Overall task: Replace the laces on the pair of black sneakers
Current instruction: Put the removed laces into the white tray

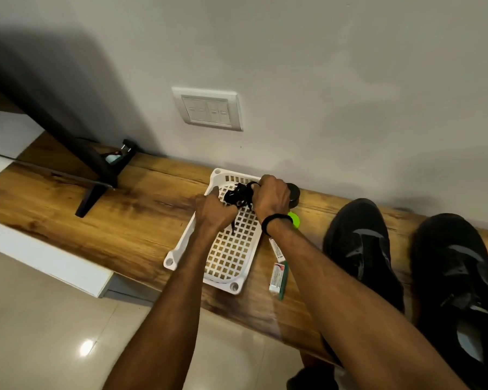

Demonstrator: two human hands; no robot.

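**Lace bundle held over basket, sneakers not yet touched**

Scene, left to right:
- A black stand foot [96, 190] is planted at the far left of the wooden shelf [141, 220].
- A white lattice basket [178, 249] is set mid-shelf.
- The left hand [214, 212] is curled onto the black laces [237, 195]. The exact pinch is hidden by the back of the hand.
- The right hand [271, 201] is closed round a loop at the top of the same bundle. A black wristband [276, 220] is worn on that wrist.
- A black round object [295, 195], a green disc [295, 219] and two small printed packs [278, 277] lie just beside the basket.
- The pair of black sneakers [361, 249] is parked at the right, well apart from the hands. Whether the eyelets are laced cannot be read.

Risks:
- The bundle looks tangled, so a knot could be tightened if both hands pull apart.
- One end hangs into the basket, where it could be snagged in the lattice and the light basket dragged.
- The packs near the front edge could be swept off by a forearm.
- Black lace on a black shoe means an eyelet is easily missed.

Surface and room:
- The shelf is a narrow wood-grain board set against a pale wall [350, 80].
- A white switch plate [209, 109] is mounted above the basket.
- Glossy floor tiles [54, 319] are below, so anything dropped would slide.
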